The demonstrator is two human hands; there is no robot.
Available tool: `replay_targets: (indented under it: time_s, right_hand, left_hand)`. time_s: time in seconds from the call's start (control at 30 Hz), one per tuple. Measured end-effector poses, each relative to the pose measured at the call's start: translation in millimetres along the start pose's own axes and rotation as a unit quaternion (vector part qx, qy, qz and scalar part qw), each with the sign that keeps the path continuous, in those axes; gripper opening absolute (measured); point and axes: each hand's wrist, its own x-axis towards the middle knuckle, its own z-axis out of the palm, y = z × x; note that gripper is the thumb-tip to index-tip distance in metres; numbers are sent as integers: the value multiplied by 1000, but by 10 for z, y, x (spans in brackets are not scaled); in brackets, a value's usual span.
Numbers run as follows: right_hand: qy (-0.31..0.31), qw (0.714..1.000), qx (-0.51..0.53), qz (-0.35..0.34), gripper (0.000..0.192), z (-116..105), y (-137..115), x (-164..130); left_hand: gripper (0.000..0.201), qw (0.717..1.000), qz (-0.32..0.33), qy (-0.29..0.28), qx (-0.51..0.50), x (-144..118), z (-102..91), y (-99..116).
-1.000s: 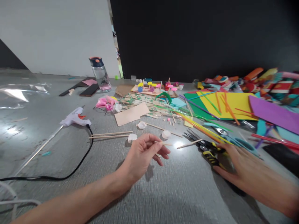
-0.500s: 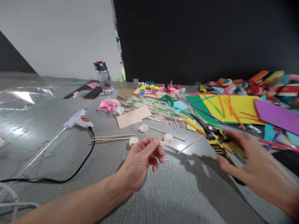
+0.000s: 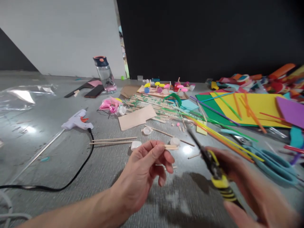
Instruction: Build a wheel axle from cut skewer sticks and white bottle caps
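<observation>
Hands working over a craft-strewn grey table point(image 3: 59, 133): left hand point(image 3: 144, 167) is pinching a short wooden stick point(image 3: 171, 147) betw. thumb and forefinger, tip pointing right and held level just above the surface, prob. so the free end is open to the tool. Other fingers are curling loosely underneath. Right hand point(image 3: 247, 186), blurred, is gripping yellow-and-black cutters point(image 3: 213, 167) w/ fingers wrapping the handles; dark nose is angling up and left toward the stick's end, near it but apart. Whether the blades are parted can't be told through the blur.

Lying close by on the table: white bottle caps point(image 3: 175, 141), two long skewers point(image 3: 111, 141) side by side, a cardboard strip point(image 3: 137, 117), and a pile of sticks point(image 3: 152, 106) behind it. Glue gun point(image 3: 77, 120) is resting at left, its black cord trailing toward the near edge. Blue scissors point(image 3: 273, 161) are lying at right beside coloured straws point(image 3: 220, 136) and foam sheets point(image 3: 251, 107). Water bottle point(image 3: 104, 74) is standing upright well back.
</observation>
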Motion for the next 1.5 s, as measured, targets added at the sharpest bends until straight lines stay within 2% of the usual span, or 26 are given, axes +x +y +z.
replay_targets:
  time_s: [0.1,0.17,0.3,0.47,0.6,0.77,0.9,1.1,1.23,1.5]
  right_hand:
    - [-26,999,-2,-43,81,132,-79,-55]
    - [-16,998,-8,-60,80,159,-132,-26]
    - [8,999,-8,-36,72,129,-269,74]
    - [12,998,38,-48,77,90,-366,145]
    - [15,999,44,-18,82,91,-372,137]
    - [47,998,28,-36,85,160,-339,83]
    - [38,998,46,-34,91,205,-275,47]
    - [12,998,50,-42,84,191,-256,73]
    - [16,998,51,-44,81,163,-297,92]
    - [30,994,9,-104,76,189,-299,131]
  left_hand:
    - [16,1000,-8,-12,-27,-34,23,-22]
    - [13,999,-11,-21,-39,-43,22,-37]
    - [11,998,-9,-29,-52,-39,12,-46]
    - [11,998,-2,-28,-57,-28,23,-43]
    - [12,998,0,-29,-51,-26,22,-49]
    - [14,998,3,-30,-50,-33,14,-57]
    - [11,998,14,-40,-52,-30,13,-53]
    - [7,997,29,-40,-52,-25,17,-50]
    - [5,997,35,-41,-47,-22,17,-48]
    - [5,998,27,-29,-57,-20,-1,-104]
